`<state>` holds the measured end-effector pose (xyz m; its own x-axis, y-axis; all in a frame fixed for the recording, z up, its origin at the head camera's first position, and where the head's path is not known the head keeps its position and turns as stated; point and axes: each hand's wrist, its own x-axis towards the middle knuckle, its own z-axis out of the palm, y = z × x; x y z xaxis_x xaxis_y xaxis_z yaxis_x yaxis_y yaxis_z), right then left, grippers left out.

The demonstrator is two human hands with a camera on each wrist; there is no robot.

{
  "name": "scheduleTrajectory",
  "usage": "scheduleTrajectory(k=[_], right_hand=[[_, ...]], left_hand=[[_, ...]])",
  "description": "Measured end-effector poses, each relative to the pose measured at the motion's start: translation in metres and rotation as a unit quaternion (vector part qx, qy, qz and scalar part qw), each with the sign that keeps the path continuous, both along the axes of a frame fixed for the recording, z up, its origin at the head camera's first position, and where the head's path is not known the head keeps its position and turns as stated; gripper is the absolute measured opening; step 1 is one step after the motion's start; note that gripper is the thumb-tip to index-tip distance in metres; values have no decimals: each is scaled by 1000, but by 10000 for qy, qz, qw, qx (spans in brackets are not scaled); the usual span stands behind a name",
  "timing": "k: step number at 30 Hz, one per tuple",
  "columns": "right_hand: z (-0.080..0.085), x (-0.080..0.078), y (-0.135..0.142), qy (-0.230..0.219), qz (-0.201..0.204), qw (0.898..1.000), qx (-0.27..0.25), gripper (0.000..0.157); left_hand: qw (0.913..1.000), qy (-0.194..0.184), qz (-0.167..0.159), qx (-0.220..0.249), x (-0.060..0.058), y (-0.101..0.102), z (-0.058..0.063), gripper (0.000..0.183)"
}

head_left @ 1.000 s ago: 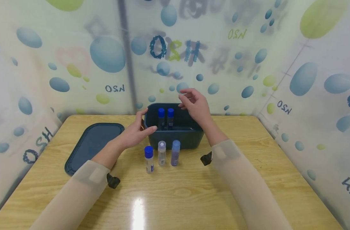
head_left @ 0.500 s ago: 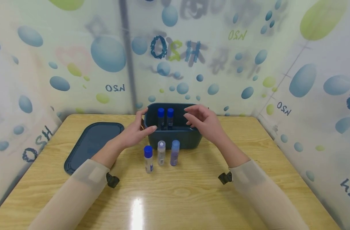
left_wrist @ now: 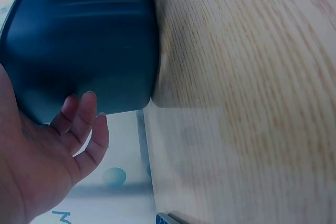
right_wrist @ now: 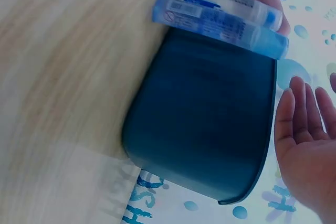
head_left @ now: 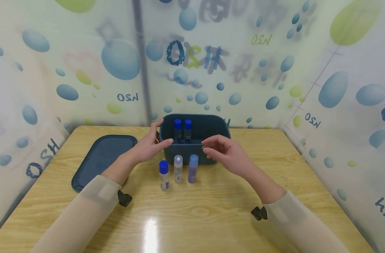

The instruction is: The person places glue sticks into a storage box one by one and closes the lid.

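A dark blue plastic bin (head_left: 195,153) stands at the back of the table. My left hand (head_left: 144,148) grips its left end, thumb over the front rim and fingers round the side. Inside, two blue-capped tubes (head_left: 178,129) stand upright, like glue sticks. Before the bin are three more: a blue-capped tube (head_left: 164,175), a clear tube (head_left: 178,168) and a translucent blue tube (head_left: 193,169). My right hand (head_left: 231,154) hovers by the bin's front right, holding nothing, its fingers loosely bent. In the right wrist view, this hand (right_wrist: 304,140) appears apart from the bin wall.
A dark blue lid (head_left: 100,158) lies flat on the wooden table (head_left: 205,218), left of the bin and partly behind my left forearm. Patterned curtain walls (head_left: 258,80) enclose the table at the back and both sides.
My right hand has come down from above the bin's right rear and moved toward me and right, to the front. My left hand and the tubes have stayed in place.
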<state>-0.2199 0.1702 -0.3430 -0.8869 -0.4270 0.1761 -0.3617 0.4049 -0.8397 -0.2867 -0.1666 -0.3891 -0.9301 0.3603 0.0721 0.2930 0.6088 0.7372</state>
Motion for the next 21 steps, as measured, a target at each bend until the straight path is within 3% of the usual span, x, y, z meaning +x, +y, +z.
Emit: scheduleTrajectory(k=[7,21], right_hand=[[-8,7,3,-111,219,9995,206,29],[-24,1,-3,-303,482,9975,425,35]], left_hand=[[10000,-19,33,-35,0,0,-1,98],[9999,-31,65,-76,2,1,1,97]])
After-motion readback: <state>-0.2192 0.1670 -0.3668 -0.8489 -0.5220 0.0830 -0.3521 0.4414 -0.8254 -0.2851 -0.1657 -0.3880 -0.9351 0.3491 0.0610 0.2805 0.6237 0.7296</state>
